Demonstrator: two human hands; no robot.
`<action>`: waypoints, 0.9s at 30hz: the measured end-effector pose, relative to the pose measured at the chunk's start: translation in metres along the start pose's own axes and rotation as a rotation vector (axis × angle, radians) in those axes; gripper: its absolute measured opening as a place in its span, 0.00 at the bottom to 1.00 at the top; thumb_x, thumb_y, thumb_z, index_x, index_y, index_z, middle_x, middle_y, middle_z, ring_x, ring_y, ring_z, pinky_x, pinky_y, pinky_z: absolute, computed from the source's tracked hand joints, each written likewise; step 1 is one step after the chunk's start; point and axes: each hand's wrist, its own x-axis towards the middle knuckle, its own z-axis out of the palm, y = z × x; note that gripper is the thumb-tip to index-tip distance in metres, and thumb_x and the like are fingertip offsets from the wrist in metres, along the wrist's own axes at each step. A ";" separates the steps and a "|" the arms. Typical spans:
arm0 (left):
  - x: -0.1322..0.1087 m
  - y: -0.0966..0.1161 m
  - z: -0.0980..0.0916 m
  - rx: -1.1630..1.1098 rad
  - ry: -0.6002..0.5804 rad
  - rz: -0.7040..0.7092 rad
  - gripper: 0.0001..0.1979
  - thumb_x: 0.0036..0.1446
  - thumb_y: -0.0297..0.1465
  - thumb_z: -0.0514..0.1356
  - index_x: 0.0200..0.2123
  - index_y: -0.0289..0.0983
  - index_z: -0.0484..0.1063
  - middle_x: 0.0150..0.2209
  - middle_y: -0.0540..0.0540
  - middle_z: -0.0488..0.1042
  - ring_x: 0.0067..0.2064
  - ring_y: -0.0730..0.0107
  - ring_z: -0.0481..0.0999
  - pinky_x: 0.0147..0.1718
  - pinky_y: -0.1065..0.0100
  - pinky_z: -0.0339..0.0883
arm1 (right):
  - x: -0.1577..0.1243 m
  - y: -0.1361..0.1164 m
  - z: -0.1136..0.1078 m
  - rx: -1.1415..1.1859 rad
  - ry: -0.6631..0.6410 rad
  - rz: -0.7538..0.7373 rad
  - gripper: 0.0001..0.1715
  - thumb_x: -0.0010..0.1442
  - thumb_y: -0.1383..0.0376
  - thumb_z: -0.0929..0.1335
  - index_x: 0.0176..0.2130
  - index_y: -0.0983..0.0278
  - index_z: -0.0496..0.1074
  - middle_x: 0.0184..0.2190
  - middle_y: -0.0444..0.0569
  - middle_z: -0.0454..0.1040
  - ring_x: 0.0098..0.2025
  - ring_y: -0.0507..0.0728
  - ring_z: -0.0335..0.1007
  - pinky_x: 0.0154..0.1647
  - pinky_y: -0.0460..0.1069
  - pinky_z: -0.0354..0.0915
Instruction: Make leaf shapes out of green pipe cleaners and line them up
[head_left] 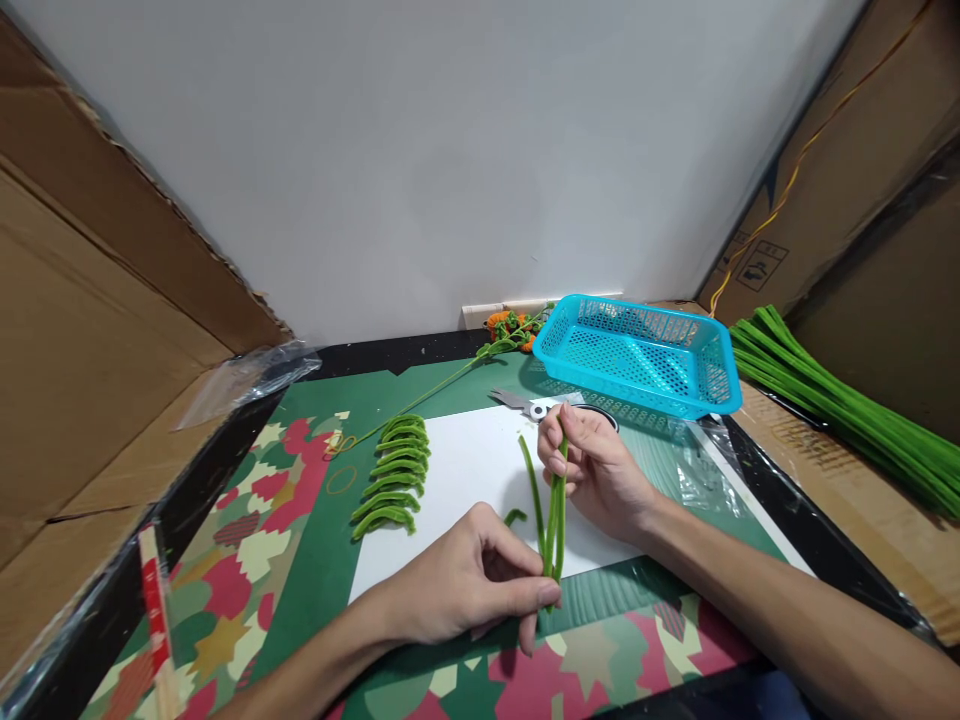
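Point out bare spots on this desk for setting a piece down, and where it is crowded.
Free: white sheet between the bent green pieces and the right hand; patterned mat left of the left hand. Crowded: around the held pipe cleaner, scissors and blue basket.

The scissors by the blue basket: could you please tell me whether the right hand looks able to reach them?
Probably yes: the scissors lie just beyond the right hand with nothing between, though its fingers now pinch the top of the green pipe cleaner.
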 end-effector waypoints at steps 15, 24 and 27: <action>0.000 -0.003 0.000 -0.023 -0.016 -0.028 0.22 0.68 0.41 0.65 0.27 0.32 0.86 0.13 0.55 0.59 0.15 0.81 0.52 0.16 0.71 0.45 | 0.002 0.000 0.001 -0.061 0.021 -0.021 0.19 0.66 0.53 0.76 0.34 0.66 0.75 0.22 0.40 0.70 0.19 0.44 0.41 0.19 0.39 0.48; 0.000 -0.002 -0.002 -0.019 -0.027 -0.024 0.22 0.68 0.40 0.64 0.26 0.33 0.86 0.13 0.53 0.62 0.15 0.81 0.55 0.15 0.73 0.47 | 0.002 -0.003 0.000 -0.083 0.008 -0.014 0.22 0.64 0.51 0.77 0.34 0.66 0.75 0.21 0.39 0.69 0.18 0.43 0.41 0.18 0.38 0.49; 0.000 -0.001 -0.002 -0.015 -0.029 -0.023 0.22 0.68 0.40 0.64 0.26 0.33 0.86 0.13 0.53 0.62 0.14 0.81 0.56 0.15 0.73 0.48 | 0.002 -0.004 -0.001 -0.107 0.026 0.001 0.23 0.62 0.50 0.78 0.33 0.66 0.75 0.21 0.40 0.71 0.18 0.43 0.42 0.17 0.38 0.49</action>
